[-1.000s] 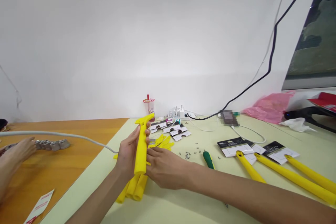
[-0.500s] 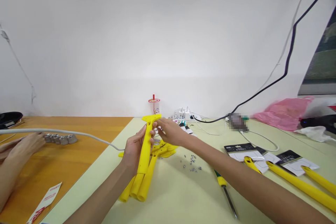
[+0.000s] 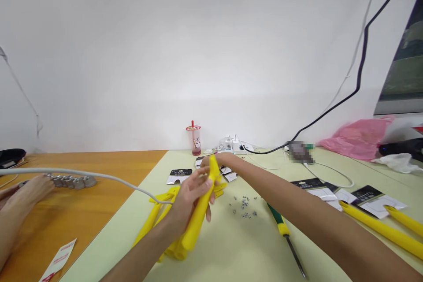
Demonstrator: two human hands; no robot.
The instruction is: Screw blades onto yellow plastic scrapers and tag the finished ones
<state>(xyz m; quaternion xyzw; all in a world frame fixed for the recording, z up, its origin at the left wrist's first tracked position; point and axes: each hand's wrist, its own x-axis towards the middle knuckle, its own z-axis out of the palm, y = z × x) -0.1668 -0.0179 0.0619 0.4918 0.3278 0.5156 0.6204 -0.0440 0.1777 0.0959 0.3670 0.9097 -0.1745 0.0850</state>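
Note:
My left hand (image 3: 189, 196) is wrapped around a yellow plastic scraper handle (image 3: 198, 216), a hollow tube with a flared head, tilted with its head up and away from me. Behind that head is my right hand (image 3: 220, 158), bent at the wrist, its fingers mostly hidden. Beneath my left hand and forearm lie several more yellow handles (image 3: 145, 229), partly covered. Small metal nuts or screws (image 3: 245, 205) are scattered on the table to the right. A screwdriver (image 3: 282, 228) with a green and yellow grip lies under my right forearm.
Black-and-white cards (image 3: 366, 200) and yellow handles (image 3: 373, 224) lie at right; another card (image 3: 179, 176) lies behind my left hand. A cup with a straw (image 3: 194, 140) stands by the wall. A white cable (image 3: 109, 177) crosses at left, near another person's hand (image 3: 36, 191) and grey metal pieces (image 3: 71, 181).
My left hand has turned the yellow handle and moved it right and slightly down. My right hand has shifted right, behind its head. The cards behind are more exposed.

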